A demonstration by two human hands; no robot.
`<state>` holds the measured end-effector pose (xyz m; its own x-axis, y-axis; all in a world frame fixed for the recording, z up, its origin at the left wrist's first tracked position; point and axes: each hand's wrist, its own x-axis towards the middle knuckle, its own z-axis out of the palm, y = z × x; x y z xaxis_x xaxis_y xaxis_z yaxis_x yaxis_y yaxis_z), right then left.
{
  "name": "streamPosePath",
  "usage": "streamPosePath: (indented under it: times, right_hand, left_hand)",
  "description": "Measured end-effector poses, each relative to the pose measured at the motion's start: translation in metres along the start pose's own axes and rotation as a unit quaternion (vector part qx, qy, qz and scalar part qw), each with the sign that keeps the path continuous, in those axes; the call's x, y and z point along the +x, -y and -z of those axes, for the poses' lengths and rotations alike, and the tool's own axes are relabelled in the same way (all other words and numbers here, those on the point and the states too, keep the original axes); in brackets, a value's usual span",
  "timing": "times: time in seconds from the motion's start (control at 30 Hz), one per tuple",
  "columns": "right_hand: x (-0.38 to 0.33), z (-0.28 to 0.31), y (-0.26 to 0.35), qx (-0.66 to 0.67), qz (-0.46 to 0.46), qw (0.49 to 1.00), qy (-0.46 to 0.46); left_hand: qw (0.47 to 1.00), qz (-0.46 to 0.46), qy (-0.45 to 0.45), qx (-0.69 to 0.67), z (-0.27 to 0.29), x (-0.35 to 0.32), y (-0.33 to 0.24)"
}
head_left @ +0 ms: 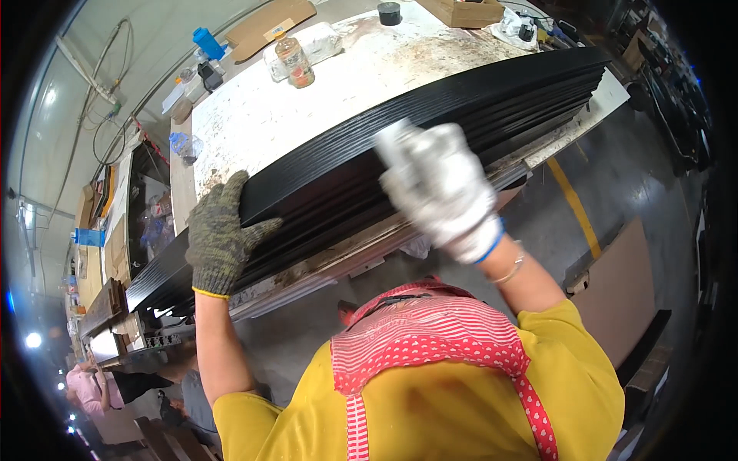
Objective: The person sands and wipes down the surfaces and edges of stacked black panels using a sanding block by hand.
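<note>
Black strips [400, 161] lie stacked along our workbench [261, 115] near its front edge. Our left hand [219, 234] grips them, fingers curled together; our right hand [442, 188] presses flat on top.

White, stained table [323, 92]. On its far side: a plastic bottle [295, 61] with amber liquid, just beside a clear plastic bag [319, 40]. Flat cardboard sheet [269, 27] behind them; blue bottle [207, 42] to its left. Black tape roll [389, 12] near a cardboard box [465, 11]. Yellow line [575, 207] on grey floor, right.
</note>
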<state>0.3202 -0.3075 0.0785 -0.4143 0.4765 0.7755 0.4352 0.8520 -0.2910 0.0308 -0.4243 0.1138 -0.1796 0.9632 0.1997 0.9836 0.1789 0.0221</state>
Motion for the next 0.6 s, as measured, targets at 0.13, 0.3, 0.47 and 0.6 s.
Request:
streamPosePath:
  times: [0.13,0.3,0.47,0.6]
  right_hand:
    - [0.001,-0.047,0.075,0.170,0.035,0.984,0.034]
    - [-0.003,-0.015,0.038,-0.008,-0.136,0.987,-0.083]
    - [0.006,-0.070,0.121,-0.104,0.087,0.991,-0.003]
    - [0.011,-0.116,0.196,0.150,0.031,0.988,0.030]
  left_hand:
    - [0.989,-0.108,-0.039,-0.094,0.007,-0.007,0.021]
    - [0.995,-0.027,0.018,-0.092,0.059,-0.071,0.153]
    - [0.993,0.070,0.059,-0.072,0.030,-0.138,0.275]
    - [0.994,0.082,0.042,-0.053,0.028,-0.131,0.267]
